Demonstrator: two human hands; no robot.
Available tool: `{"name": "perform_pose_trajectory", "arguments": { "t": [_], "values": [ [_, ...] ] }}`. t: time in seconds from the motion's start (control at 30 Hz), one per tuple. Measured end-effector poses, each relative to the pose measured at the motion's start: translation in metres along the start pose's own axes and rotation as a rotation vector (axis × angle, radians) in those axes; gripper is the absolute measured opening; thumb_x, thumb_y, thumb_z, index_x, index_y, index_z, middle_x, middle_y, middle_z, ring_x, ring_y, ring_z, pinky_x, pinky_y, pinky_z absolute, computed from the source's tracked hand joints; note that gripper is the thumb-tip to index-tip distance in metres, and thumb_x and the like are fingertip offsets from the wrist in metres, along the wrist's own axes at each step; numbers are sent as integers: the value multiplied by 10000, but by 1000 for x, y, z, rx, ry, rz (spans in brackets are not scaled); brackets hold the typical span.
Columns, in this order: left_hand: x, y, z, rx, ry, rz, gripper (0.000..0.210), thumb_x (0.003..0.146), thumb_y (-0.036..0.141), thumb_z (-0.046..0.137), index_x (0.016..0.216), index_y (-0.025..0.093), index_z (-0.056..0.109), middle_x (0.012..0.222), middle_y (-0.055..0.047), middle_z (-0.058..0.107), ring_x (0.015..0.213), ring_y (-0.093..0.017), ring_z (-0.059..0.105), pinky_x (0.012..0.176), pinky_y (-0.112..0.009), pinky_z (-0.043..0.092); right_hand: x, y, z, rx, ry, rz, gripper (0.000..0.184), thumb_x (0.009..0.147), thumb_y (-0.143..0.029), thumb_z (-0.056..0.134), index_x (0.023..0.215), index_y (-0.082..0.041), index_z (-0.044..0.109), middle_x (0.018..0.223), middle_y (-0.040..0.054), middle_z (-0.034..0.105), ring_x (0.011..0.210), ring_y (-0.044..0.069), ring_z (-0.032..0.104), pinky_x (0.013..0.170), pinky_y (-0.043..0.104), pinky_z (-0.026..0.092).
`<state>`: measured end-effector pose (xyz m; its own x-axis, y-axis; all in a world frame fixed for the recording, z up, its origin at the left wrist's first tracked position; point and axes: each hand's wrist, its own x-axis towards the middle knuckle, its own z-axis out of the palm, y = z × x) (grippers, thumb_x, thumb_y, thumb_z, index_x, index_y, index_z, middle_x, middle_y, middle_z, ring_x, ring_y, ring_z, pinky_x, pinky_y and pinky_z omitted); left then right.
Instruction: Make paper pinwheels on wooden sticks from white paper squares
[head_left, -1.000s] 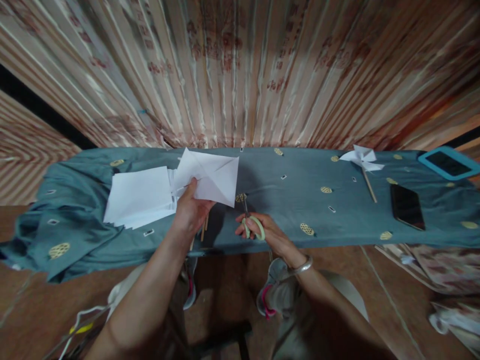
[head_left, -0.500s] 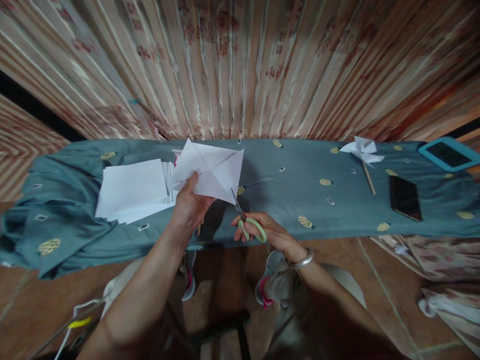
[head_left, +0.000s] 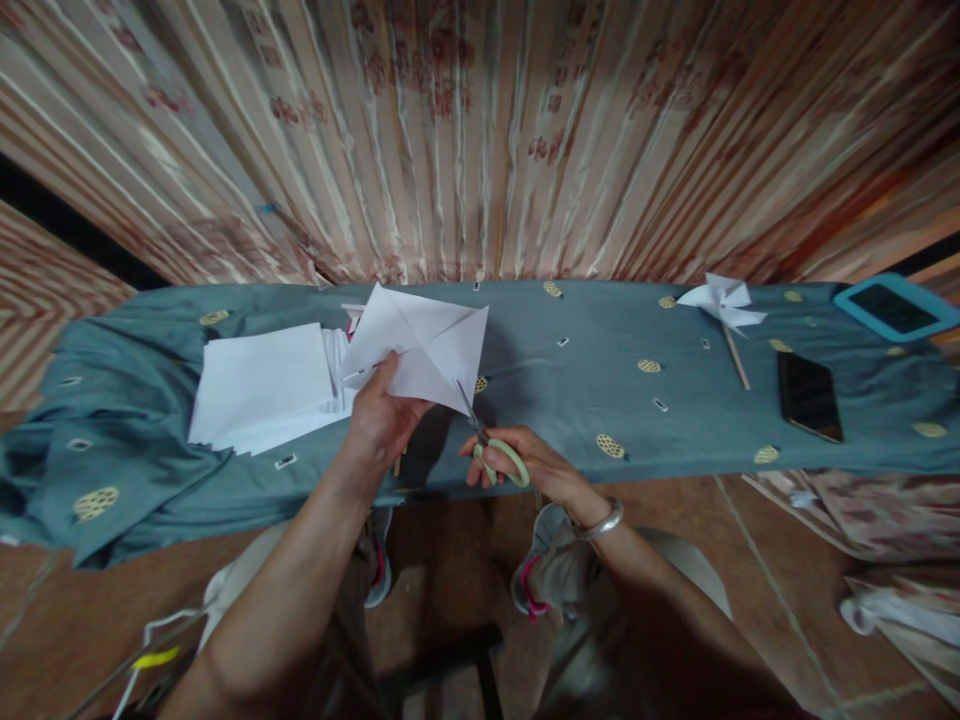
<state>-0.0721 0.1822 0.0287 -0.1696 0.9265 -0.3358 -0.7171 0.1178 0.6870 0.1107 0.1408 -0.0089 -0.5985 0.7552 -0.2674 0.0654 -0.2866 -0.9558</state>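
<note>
A creased white sheet of paper (head_left: 442,340) is held up over the cloth by my left hand (head_left: 381,408), thumb on top and fingers beneath it. Slits run in from its corners along the diagonal creases. My right hand (head_left: 525,462) grips the pale green handles of a pair of scissors (head_left: 504,460). Their blades lie at the paper's lower right corner, pointing in toward the middle. Just left of the held sheet lies a stack of white paper (head_left: 262,380). A small wooden stick (head_left: 400,462) shows partly below my left hand.
A finished paper pinwheel (head_left: 726,300) on a stick lies on the right of the cloth-covered table (head_left: 585,400). Beyond it are a black phone (head_left: 810,397) and a blue-framed tablet (head_left: 895,307). A pleated curtain (head_left: 480,140) hangs along the back edge.
The scissor blades have moved slightly further into the paper's lower right corner. Both hands stay in nearly the same place, and the view has shifted a little.
</note>
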Motion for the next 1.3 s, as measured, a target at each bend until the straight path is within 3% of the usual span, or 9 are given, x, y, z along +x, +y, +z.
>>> {"name": "perform_pose_trajectory", "arguments": {
  "t": [0.37,1.03,1.3],
  "values": [
    [5,1,-4,20,1,24,109,795,157,628,903,159,639,862,-18,705,796,-150,679,872,-328,554,2,4,-2,36,-6,1,559,698,-659,669,916,-144,649,664,12,652,551,84,534,530,212,405],
    [2,6,-6,0,15,29,179,887,105,506,965,132,665,850,-38,725,752,-142,686,872,-318,558,3,6,-1,75,39,82,536,622,-593,767,886,-141,653,585,-27,627,495,65,533,486,190,386],
    [-4,3,-1,10,56,-59,178,887,126,502,932,127,674,835,-43,724,738,-155,677,817,-314,559,5,11,-3,27,27,33,569,669,-634,713,935,-135,656,649,8,657,530,73,535,509,194,402]
  ]
}}
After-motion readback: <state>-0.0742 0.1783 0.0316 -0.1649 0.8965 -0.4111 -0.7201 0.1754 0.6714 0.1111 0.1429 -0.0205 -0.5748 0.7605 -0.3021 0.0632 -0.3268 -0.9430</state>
